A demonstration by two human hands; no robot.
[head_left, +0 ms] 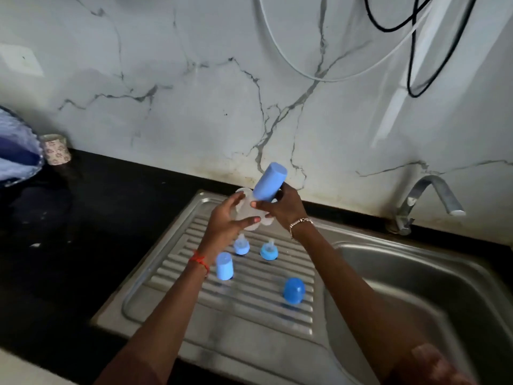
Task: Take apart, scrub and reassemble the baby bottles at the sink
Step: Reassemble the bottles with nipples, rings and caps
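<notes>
A white wall with grey veining is recorded behind a black countertop. A steel sink with a ribbed drainboard is set into it, and a chrome tap is mounted behind. A black cable and a white hose are hung against the wall. Lighting is dim.

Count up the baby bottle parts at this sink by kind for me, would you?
Light blue bottles: 2 (held bottle, standing bottle)
Collars with teats: 2 (left collar, right collar)
Darker blue caps: 1 (dome cap)
Clear parts: 1 (clear piece, held)
Total: 6
</notes>
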